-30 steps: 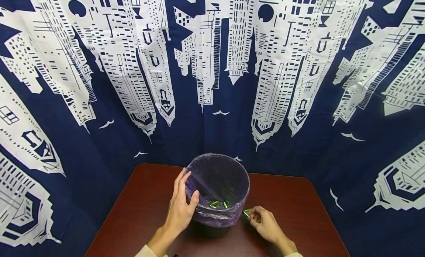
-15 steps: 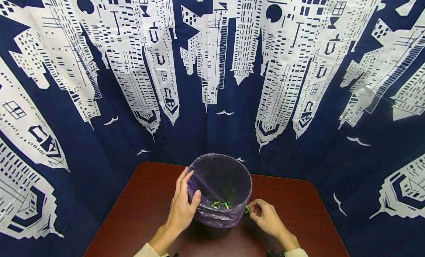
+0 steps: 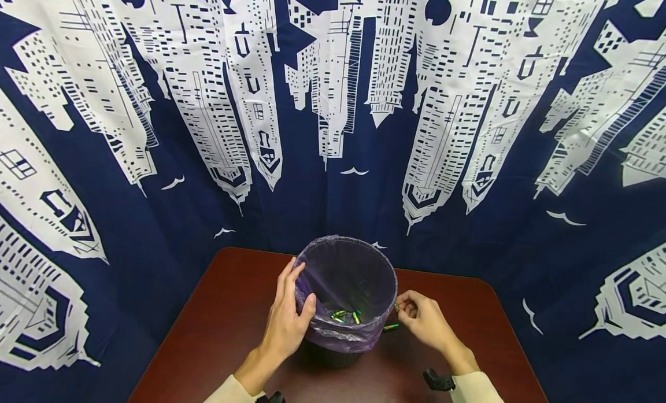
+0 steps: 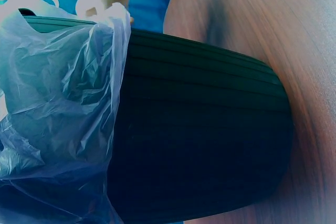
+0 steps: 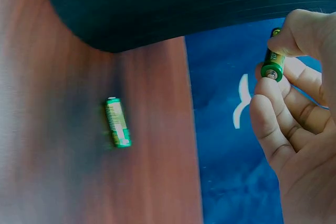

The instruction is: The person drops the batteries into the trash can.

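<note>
Left hand (image 3: pixel 285 325) grips the bin (image 3: pixel 346 287) rim; right hand (image 3: pixel 428 322) pinches a battery (image 5: pixel 273 56), another battery (image 5: pixel 117 122) lies on the table (image 3: pixel 468 333)

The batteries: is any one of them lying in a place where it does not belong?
Yes. One green battery lies loose on the table, beside the bin, while others lie inside the purple bag. The right hand pinches another battery at the rim.

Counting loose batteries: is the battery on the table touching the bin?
Apart. In the right wrist view, bare table shows between the lying battery and the bin.
</note>
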Tool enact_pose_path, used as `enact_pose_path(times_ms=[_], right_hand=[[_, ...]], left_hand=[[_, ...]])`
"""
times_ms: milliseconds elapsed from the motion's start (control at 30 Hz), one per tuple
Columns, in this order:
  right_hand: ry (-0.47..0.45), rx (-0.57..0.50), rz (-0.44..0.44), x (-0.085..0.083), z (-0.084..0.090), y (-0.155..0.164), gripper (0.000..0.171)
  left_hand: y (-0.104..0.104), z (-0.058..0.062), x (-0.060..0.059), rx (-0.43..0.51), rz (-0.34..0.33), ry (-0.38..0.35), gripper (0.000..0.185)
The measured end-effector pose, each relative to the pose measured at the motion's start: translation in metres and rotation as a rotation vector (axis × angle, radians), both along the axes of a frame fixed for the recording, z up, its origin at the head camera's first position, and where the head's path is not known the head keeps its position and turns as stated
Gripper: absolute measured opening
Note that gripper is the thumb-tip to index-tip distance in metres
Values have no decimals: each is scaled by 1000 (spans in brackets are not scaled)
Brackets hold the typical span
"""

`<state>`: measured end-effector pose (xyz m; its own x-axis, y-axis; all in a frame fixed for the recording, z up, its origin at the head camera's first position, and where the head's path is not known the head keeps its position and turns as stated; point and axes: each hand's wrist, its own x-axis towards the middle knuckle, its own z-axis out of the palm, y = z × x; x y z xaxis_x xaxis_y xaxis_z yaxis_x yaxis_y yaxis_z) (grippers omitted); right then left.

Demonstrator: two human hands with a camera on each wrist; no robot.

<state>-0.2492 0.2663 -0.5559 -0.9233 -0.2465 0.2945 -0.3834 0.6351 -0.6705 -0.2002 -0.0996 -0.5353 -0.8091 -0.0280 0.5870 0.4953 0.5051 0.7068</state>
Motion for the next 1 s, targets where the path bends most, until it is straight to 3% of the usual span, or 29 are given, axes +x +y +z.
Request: enact_pose_path(times_ms=[200,400,1000], right_hand=[[79,11,0,-9,27,4,20],[161,45,1,-12,52,10,23],[259,111,52,-28,116,7,27]], left_hand=[[-1,2,-2,5,5,20,75],[1,3,0,11,-6,-6,76],[2,2,2,12,-13,-2,76]])
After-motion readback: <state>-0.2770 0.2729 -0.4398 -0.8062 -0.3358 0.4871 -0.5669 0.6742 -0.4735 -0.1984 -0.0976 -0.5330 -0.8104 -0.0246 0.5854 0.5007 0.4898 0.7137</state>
